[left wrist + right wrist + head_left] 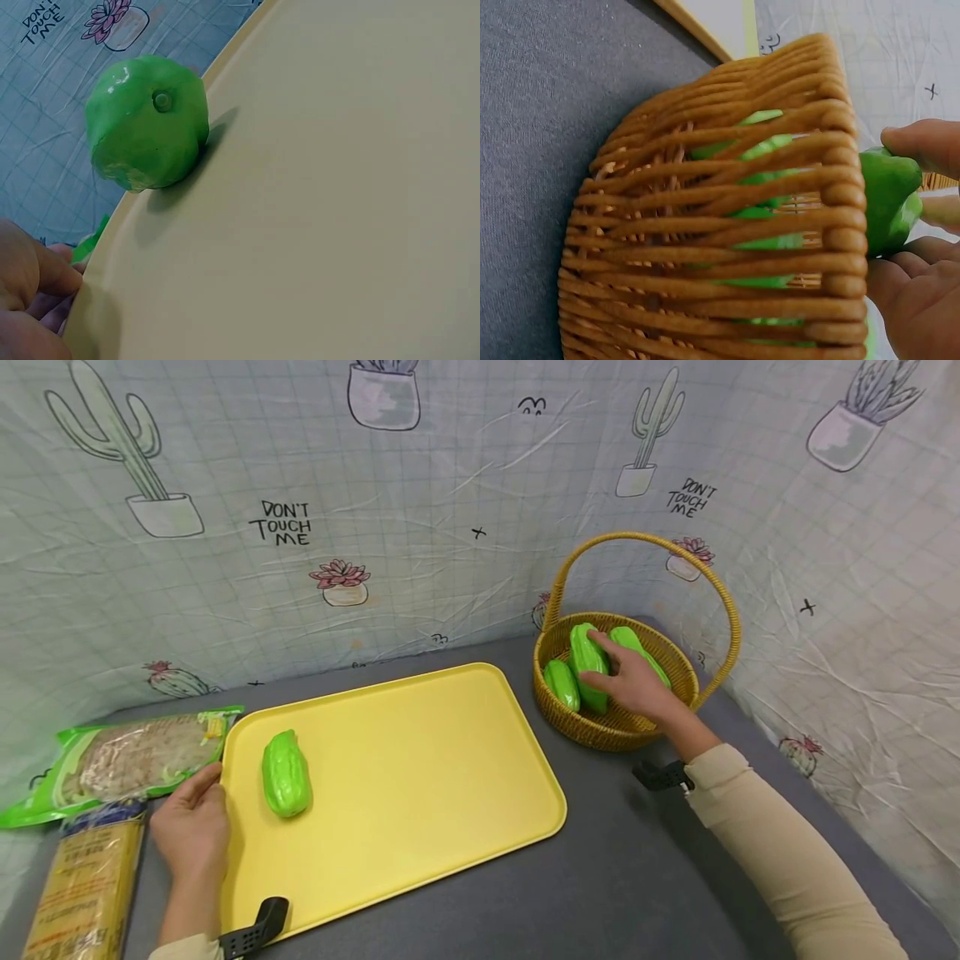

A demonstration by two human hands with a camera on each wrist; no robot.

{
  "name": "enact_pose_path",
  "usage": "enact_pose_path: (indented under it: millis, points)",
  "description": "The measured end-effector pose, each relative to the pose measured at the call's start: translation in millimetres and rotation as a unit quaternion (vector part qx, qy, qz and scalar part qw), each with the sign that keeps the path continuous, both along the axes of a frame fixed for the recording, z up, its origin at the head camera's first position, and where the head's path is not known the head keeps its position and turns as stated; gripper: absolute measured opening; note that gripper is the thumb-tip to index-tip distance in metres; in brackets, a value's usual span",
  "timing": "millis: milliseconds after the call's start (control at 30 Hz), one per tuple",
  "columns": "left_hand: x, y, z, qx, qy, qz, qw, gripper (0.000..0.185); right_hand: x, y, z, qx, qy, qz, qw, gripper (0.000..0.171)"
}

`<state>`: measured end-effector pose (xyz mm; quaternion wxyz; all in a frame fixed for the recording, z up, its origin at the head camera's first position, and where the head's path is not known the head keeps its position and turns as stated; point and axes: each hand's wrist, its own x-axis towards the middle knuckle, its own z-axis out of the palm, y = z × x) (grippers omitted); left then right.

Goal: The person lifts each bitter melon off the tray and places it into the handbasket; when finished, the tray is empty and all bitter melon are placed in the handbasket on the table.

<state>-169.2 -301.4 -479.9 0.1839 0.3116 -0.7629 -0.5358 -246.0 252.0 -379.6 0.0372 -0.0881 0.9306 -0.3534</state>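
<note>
A yellow tray (420, 752) lies on the dark table, and my left hand (193, 827) pinches its left rim between thumb and fingers. On the tray's left side rests one glossy, lumpy green gourd (286, 774), its blunt end facing the left wrist camera (146, 124). At the right, my right hand (637, 681) reaches into a wicker basket (600, 737) and grips the middle gourd (584, 652) with thumb and fingers on either side. Smaller and nearer the basket's left wall is another gourd (561, 685). A further gourd (626, 637) lies partly behind the right hand.
The basket's tall arched handle (637, 537) rises over the right hand. Left of the tray lie a green-edged clear packet (138, 758) and a yellow packet (86, 881). A printed cloth (420, 518) hangs behind the table and along its right side.
</note>
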Motion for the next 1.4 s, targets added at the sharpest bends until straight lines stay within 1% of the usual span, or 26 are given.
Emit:
enact_pose_path:
  millis: [67,167,300,467,667,900,967,1300,1400]
  points:
    - [-0.4,0,0.4,0.0,0.001,0.0,1.0,0.036,0.6,2,1.2,0.01,0.003,-0.001,1.0,0.078]
    - [-0.2,1,0.8,-0.012,0.003,0.002,0.9999,0.036,0.3,4,2.4,0.014,0.006,0.004,1.0,0.078]
    - [0.0,2,1.0,-0.024,0.001,0.002,0.9997,0.036,-2.1,8,2.4,0.016,-0.004,0.004,1.0,0.078]
    - [-0.4,1,1.1,-0.019,-0.004,-0.002,0.9998,0.037,-3.6,10,2.3,0.027,-0.012,-0.003,1.0,0.078]
    - [0.5,1,1.0,-0.021,-0.009,-0.005,0.9997,0.037,-4.3,10,3.0,0.038,-0.012,0.001,0.999,0.078]
    - [-0.2,-1,0.1,-0.01,-0.01,-0.012,0.9998,0.038,-6.6,11,3.0,0.056,-0.014,0.003,0.998,0.078]
    - [0.1,-1,-0.1,-0.003,-0.008,-0.01,0.9999,0.038,-7.4,12,2.0,0.061,-0.013,0.005,0.998,0.077]
    - [-0.3,0,2.8,-0.009,-0.018,-0.01,0.9997,0.038,-8.6,14,-1.6,0.085,-0.004,0.002,0.996,0.077]
    - [-1.2,0,2.6,-0.009,-0.02,-0.003,0.9998,0.037,-8.5,14,-3.4,0.088,-0.005,0.0,0.996,0.077]
